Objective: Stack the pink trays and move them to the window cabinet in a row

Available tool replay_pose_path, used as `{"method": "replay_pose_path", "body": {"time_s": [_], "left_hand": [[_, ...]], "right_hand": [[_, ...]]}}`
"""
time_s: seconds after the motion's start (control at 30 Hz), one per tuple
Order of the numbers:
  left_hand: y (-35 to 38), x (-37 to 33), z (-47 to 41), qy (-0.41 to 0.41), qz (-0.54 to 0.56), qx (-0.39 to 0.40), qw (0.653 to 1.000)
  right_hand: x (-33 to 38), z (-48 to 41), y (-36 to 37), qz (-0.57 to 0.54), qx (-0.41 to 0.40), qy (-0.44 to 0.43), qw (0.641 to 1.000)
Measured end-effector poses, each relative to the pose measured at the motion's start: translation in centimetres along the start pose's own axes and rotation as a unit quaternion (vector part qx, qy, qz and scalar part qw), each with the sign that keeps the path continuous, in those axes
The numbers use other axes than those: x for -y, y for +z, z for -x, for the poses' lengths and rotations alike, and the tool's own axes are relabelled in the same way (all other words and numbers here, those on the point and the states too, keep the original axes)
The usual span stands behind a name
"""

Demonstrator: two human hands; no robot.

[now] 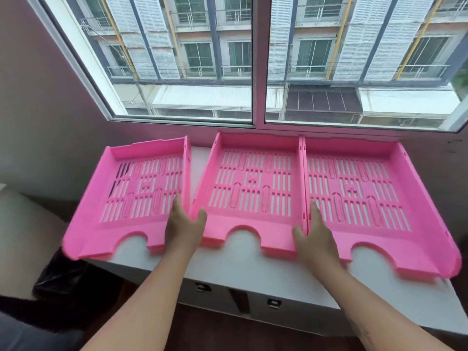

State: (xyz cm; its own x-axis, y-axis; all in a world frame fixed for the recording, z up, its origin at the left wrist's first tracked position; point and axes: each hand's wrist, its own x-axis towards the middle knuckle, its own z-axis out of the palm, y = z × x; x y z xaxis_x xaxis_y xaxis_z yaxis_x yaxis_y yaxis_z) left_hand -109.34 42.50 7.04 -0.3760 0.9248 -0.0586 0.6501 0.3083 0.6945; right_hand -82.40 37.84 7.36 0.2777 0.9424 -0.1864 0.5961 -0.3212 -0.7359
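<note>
Three pink slotted trays lie side by side on the white window cabinet (253, 274). The left tray (101, 229) is skewed, and its left corner overhangs the cabinet's end. The middle tray (253, 143) and the right tray (417, 249) touch wall to wall. My left hand (184, 226) pinches the middle tray's left wall, thumb inside it and fingers reaching over the left tray's right wall. My right hand (314, 234) pinches its right wall, thumb inside the middle tray and fingers in the right tray.
The window (253, 59) runs right behind the trays. Cabinet fronts with small metal handles (274, 303) sit below the top. A black bag (63, 274) stands on the floor at the cabinet's left end, next to a pale surface (22, 224).
</note>
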Motion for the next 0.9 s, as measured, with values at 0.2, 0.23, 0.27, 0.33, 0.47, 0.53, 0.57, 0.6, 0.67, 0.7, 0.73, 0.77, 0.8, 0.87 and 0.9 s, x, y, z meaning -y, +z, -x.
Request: {"method": "replay_pose_path", "body": {"time_s": [0.2, 0.23, 0.27, 0.33, 0.47, 0.53, 0.57, 0.6, 0.67, 0.7, 0.73, 0.77, 0.8, 0.87, 0.9], "left_hand": [[-0.6, 1.4, -1.1, 0.080, 0.004, 0.055, 0.995], [-0.8, 1.6, -1.5, 0.093, -0.003, 0.063, 0.994], [-1.0, 1.9, -2.0, 0.103, -0.011, 0.075, 0.992], [-1.2, 2.4, -3.0, 0.116, -0.018, 0.096, 0.988], [-1.1, 2.2, -4.3, 0.115, -0.032, 0.118, 0.986], [-0.7, 2.0, -4.6, 0.118, -0.034, 0.122, 0.985], [-0.6, 1.9, -4.7, 0.119, -0.034, 0.125, 0.984], [-0.5, 1.8, -4.8, 0.121, -0.033, 0.130, 0.984], [-0.6, 1.7, -4.8, 0.123, -0.028, 0.138, 0.982], [-0.7, 1.6, -4.8, 0.124, -0.024, 0.141, 0.982], [-0.6, 1.6, -4.8, 0.124, -0.020, 0.143, 0.982], [-0.9, 1.3, -4.6, 0.119, -0.017, 0.149, 0.981], [-0.8, 1.2, -4.7, 0.120, -0.019, 0.154, 0.981], [-1.1, 0.5, -4.4, 0.120, -0.005, 0.163, 0.979], [-1.3, 0.3, -4.2, 0.121, -0.005, 0.168, 0.978]], "right_hand": [[0.3, -0.5, 0.5, 0.037, -0.052, 0.014, 0.998], [0.5, -0.6, 0.7, 0.038, -0.057, 0.015, 0.998], [0.6, -0.7, 1.0, 0.041, -0.065, 0.017, 0.997], [0.6, -0.8, 1.9, 0.050, -0.083, 0.023, 0.995], [0.5, -1.3, 2.4, 0.072, -0.097, 0.034, 0.992], [0.5, -1.7, 2.3, 0.077, -0.097, 0.040, 0.991], [0.6, -1.8, 2.2, 0.079, -0.095, 0.044, 0.991], [0.5, -1.9, 2.1, 0.081, -0.093, 0.040, 0.992], [0.5, -1.9, 1.9, 0.073, -0.088, 0.032, 0.993], [0.8, -1.7, 1.6, 0.069, -0.087, 0.032, 0.993], [0.7, -1.6, 1.7, 0.073, -0.095, 0.024, 0.993], [1.0, -1.4, 1.6, 0.085, -0.100, 0.021, 0.991], [0.7, -1.6, 1.6, 0.098, -0.105, 0.011, 0.990], [1.3, -1.4, 1.5, 0.097, -0.097, 0.005, 0.991], [1.6, -1.2, 1.1, 0.090, -0.084, 0.007, 0.992]]}}
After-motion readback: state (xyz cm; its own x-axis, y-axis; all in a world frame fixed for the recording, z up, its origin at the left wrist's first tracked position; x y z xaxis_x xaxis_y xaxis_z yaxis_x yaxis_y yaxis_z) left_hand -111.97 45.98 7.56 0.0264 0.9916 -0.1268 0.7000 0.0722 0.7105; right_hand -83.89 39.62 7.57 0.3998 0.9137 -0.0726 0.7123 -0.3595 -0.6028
